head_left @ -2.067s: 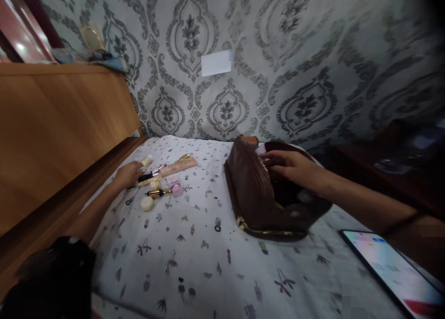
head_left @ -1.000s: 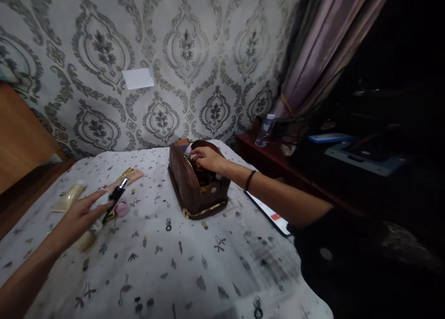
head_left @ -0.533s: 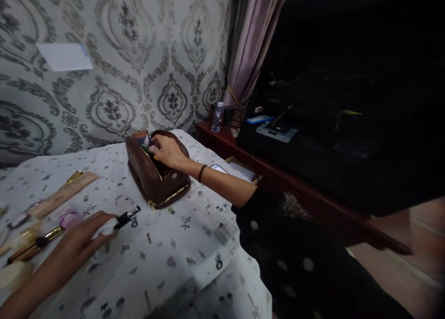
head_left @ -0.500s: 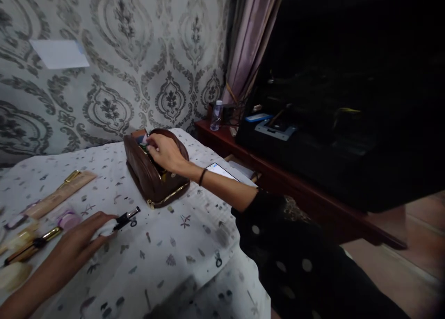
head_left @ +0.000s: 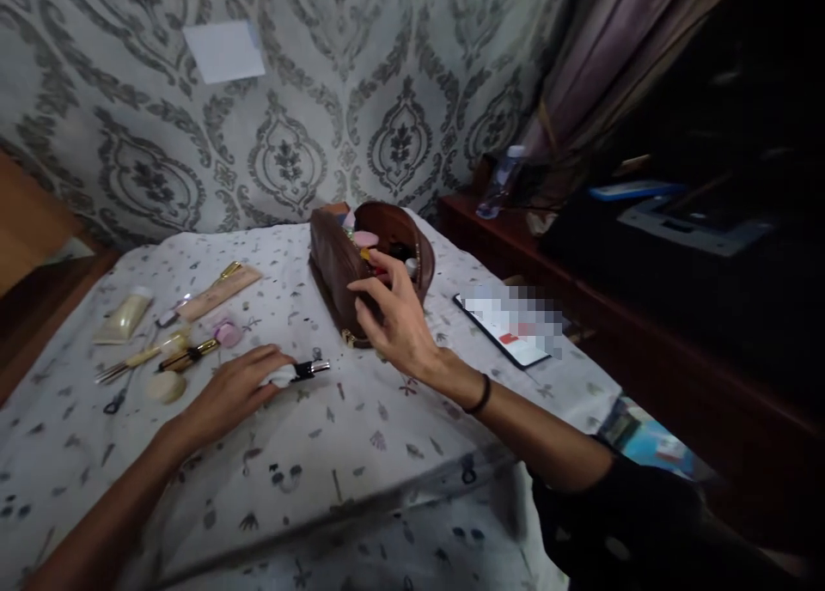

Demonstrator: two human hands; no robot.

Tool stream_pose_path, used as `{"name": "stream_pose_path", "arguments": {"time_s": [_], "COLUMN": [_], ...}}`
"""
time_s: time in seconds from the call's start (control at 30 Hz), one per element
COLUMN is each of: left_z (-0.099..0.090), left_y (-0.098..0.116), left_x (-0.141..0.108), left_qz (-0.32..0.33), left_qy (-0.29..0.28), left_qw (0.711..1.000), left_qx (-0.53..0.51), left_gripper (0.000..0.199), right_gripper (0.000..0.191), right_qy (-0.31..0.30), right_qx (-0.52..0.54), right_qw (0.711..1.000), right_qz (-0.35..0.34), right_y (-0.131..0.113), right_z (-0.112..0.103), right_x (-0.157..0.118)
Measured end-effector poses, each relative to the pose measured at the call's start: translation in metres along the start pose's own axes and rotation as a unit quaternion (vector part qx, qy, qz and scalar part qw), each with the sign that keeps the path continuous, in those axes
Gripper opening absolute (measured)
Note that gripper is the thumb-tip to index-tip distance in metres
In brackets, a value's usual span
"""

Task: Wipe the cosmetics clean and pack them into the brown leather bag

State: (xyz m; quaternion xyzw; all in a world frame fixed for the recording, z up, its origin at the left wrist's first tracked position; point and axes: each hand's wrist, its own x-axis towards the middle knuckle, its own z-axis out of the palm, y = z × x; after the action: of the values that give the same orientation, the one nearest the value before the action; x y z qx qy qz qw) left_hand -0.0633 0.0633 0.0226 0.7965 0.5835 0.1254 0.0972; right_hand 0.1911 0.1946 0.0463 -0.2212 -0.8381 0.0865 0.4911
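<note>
My left hand (head_left: 238,385) rests low over the patterned sheet, fingers closed around something white, perhaps a wipe (head_left: 278,376), and a slim black cosmetic tube (head_left: 308,369) with a silver end. A brown makeup bag (head_left: 339,269) stands unzipped in the middle. My right hand (head_left: 398,320) is just in front of the bag's opening, fingers apart and nothing visible in them. Inside the bag a round pink item (head_left: 366,239) and other small cosmetics show; the hand hides part of its contents.
Left on the sheet lie a cream tube (head_left: 125,314), a flat beige palette (head_left: 219,292), a purple-pink jar (head_left: 226,332), a round beige puff (head_left: 166,386) and brushes (head_left: 132,365). A phone (head_left: 506,326) lies right of the bag. A water bottle (head_left: 501,181) stands behind on a red-brown ledge.
My right hand has drawn back out of the bag, its fingers now spread. My left hand still holds the black tube. The view has turned left, showing more cosmetics.
</note>
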Motion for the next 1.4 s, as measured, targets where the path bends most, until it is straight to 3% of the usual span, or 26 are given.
{"name": "stream_pose_path", "arguments": {"time_s": [0.1,0.2,0.3,0.37,0.47,0.6,0.67,0.8,0.97,1.17,1.4], "left_z": [0.001,0.001,0.001,0.001,0.002,0.003,0.006,0.021,0.049,0.055,0.042], "left_y": [0.001,0.002,0.004,0.006,0.007,0.014,0.023,0.050,0.066,0.051,0.024], "left_x": [0.001,0.002,0.003,0.002,-0.001,-0.002,0.002,0.018,0.034,0.030,0.007], "left_qz": [0.001,0.009,0.016,0.009,-0.041,-0.175,-0.216,-0.152,-0.054,0.001,-0.069], "left_qy": [0.001,-0.001,-0.019,-0.030,0.005,0.136,0.170,0.156,0.149,0.143,0.117], "left_qw": [1.000,1.000,1.000,1.000,0.999,0.972,0.958,0.976,0.974,0.955,0.962], "left_qx": [-0.012,-0.013,-0.004,-0.003,-0.034,-0.078,-0.080,-0.029,0.162,0.259,0.236], "left_gripper": [0.030,0.030,0.029,0.029,0.034,0.040,0.036,0.021,0.026,0.028,0.029], "right_gripper": [0.023,0.026,0.030,0.026,0.019,0.014,0.011,0.010,0.011,0.011,0.005], "right_qy": [0.029,-0.078,-0.224,-0.259,-0.250,-0.240,-0.241,-0.224,-0.206,-0.213,-0.221], "right_qx": [-0.006,0.029,0.057,0.082,0.140,0.194,0.205,0.215,0.208,0.211,0.232], "right_qw": [0.998,0.988,0.969,0.962,0.957,0.939,0.929,0.934,0.941,0.940,0.932], "right_qz": [-0.064,-0.130,-0.084,-0.020,0.047,0.153,0.191,0.178,0.168,0.163,0.168], "right_y": [-0.012,-0.023,-0.025,-0.021,-0.015,-0.012,-0.013,-0.014,-0.013,-0.011,-0.009], "right_z": [0.003,0.016,0.037,0.049,0.059,0.060,0.059,0.059,0.059,0.059,0.059], "right_x": [-0.012,-0.033,-0.054,-0.063,-0.068,-0.066,-0.066,-0.064,-0.063,-0.064,-0.066]}}
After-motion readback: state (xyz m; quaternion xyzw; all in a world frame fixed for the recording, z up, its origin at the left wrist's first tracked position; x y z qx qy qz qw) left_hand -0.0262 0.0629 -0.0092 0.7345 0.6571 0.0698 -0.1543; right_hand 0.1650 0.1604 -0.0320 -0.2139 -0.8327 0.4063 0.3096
